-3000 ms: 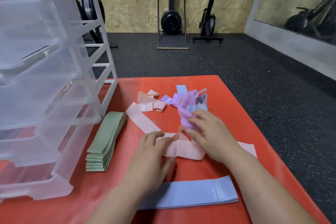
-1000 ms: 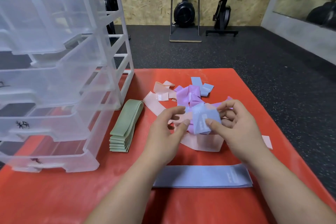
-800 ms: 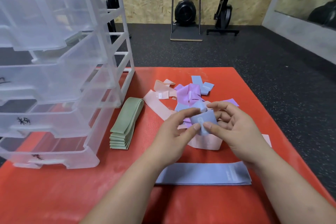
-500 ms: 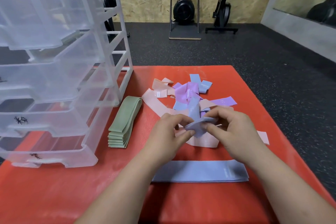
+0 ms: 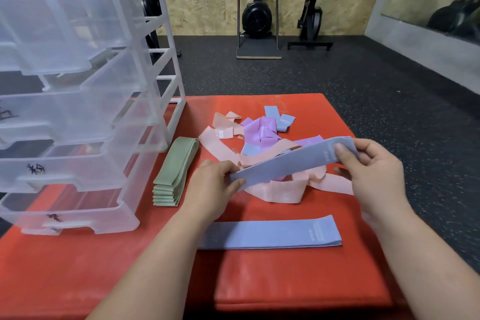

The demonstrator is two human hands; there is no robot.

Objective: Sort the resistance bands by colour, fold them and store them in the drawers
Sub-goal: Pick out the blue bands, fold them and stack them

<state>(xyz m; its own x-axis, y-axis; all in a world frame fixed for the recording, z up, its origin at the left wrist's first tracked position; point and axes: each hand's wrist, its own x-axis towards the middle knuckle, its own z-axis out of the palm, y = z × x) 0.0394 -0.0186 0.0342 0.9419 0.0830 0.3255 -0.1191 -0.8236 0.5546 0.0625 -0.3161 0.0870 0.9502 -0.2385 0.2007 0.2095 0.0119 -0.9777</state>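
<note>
Pinching a blue band [image 5: 291, 163] by its ends, left hand [image 5: 207, 189] low, right hand [image 5: 374, 171] higher; drawer [image 5: 78, 176] scribbles [image 5: 35, 168] unreadable.

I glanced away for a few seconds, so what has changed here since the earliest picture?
The left hand and right hand left the pink band, picked a blue band out of the pile and pulled it flat between them, each pinching one end. The green stack, the second blue band lying flat and the drawers stayed put.
</note>
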